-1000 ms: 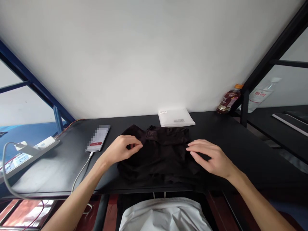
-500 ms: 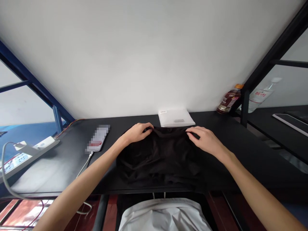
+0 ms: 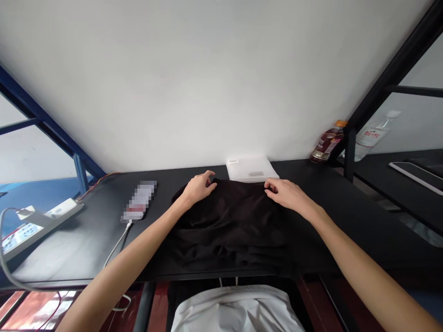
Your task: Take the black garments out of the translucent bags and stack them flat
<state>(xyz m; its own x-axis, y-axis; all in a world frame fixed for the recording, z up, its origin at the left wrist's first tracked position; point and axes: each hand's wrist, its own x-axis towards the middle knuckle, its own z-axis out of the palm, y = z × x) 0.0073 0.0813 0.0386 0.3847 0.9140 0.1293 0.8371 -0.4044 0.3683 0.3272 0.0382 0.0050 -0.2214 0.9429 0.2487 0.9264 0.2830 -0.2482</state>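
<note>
A folded black garment (image 3: 231, 221) lies on the black desk (image 3: 86, 235) right in front of me. My left hand (image 3: 199, 186) rests on its far left corner, fingers curled over the edge of the cloth. My right hand (image 3: 285, 193) lies on the far right corner, fingertips pinching the fabric edge. Both forearms stretch over the garment's sides. Just behind the garment, against the wall, sits a white packet (image 3: 251, 169).
A phone (image 3: 139, 202) with a white cable lies at the left of the garment. A power strip (image 3: 38, 221) sits at the far left edge. A brown drink bottle (image 3: 327, 143) stands at the back right beside a black frame post (image 3: 349, 154); a clear bottle (image 3: 372, 136) is behind it.
Both hands moved from the garment's middle to its far edge. The raised collar part at the back left has been laid flat, and the cloth now looks smoother.
</note>
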